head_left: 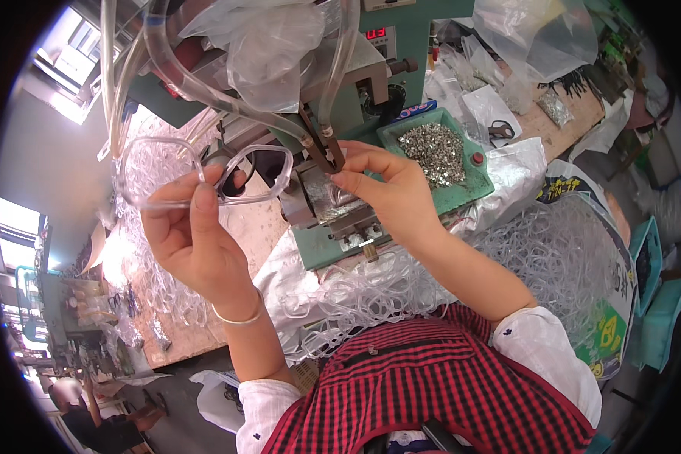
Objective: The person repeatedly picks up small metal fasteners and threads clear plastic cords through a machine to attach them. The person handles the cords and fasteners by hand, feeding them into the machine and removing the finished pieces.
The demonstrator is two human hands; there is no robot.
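My left hand (208, 246) is raised on the left, its thumb and fingers closed on a clear plastic eyeglass frame (259, 199). The frame has two open rims and is held beside the working head of a green bench machine (416, 19). Below the machine's dark metal jaws (321, 151) sits a metal block (327, 198). My right hand (393, 193) is at the jaw tips, thumb and forefinger pinched close together. Whatever is between those fingertips is too small or hidden to make out.
A green tray (473, 189) of small shiny metal parts (433, 151) stands right of the machine. Clear plastic frames lie heaped at left (163, 257) and in a sack (556, 250) at right. Clear hoses (204, 94) hang overhead. Scissors (501, 130) lie farther back. Another person (98, 424) sits at far lower left.
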